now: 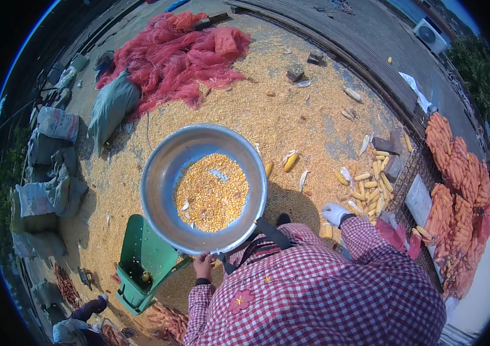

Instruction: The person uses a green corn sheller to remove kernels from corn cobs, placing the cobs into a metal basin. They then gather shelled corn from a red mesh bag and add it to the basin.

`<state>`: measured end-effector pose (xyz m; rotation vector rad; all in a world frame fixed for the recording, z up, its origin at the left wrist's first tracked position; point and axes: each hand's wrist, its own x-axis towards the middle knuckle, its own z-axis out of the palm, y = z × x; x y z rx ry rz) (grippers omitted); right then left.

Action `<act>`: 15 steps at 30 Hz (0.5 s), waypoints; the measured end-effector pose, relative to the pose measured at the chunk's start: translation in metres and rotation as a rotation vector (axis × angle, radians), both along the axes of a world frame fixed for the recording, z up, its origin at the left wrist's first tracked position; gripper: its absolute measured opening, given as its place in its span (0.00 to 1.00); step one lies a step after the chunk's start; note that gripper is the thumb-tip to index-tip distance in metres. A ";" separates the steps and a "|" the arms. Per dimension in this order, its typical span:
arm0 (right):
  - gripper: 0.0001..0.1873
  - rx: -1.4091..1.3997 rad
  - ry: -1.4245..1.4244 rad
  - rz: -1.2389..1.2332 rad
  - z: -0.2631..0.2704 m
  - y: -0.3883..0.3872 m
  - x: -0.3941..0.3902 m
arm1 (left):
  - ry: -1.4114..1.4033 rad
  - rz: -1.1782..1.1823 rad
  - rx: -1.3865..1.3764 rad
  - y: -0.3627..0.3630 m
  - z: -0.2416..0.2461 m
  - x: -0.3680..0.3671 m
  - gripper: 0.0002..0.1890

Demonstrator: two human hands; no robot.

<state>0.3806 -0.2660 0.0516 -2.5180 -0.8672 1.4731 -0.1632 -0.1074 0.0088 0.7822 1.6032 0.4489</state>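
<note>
A large round metal basin (pixel 155 173), part filled with loose corn kernels (pixel 214 194), is before me at the centre. Bare, my left hand (pixel 203 264) touches or grips the basin's near rim; its fingers are partly hidden there. Black straps (pixel 273 233) run from the rim toward my body. My right hand (pixel 333 213), in a white glove, is low over the kernel-strewn ground, right of the basin and beside a pile of corn cobs (pixel 372 186). Whether it holds anything cannot be seen. A green plastic hopper or bin (pixel 134 277) stands left of my left hand.
Kernels cover the ground. Red netting (pixel 184 56) and a full green sack (pixel 115 104) lie ahead. More sacks (pixel 56 125) line the left. Orange net bags of cobs (pixel 459 207) are stacked right. Another person's dark-clothed limb (pixel 89 308) shows lower left. Bricks (pixel 295 72) lie ahead.
</note>
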 end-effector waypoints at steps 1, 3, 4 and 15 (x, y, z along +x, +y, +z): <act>0.19 0.046 -0.015 -0.092 0.000 -0.011 -0.001 | 0.013 -0.098 -0.003 0.001 -0.002 0.003 0.10; 0.19 0.083 -0.014 -0.094 0.003 -0.032 0.007 | 0.106 -0.222 -0.023 0.002 -0.003 0.015 0.10; 0.19 0.100 -0.022 -0.100 0.004 -0.048 0.014 | 0.135 -0.300 -0.033 0.004 0.000 0.025 0.10; 0.16 0.148 -0.184 -0.846 -0.048 -0.308 0.015 | 0.293 -1.058 -0.083 0.042 0.023 0.137 0.14</act>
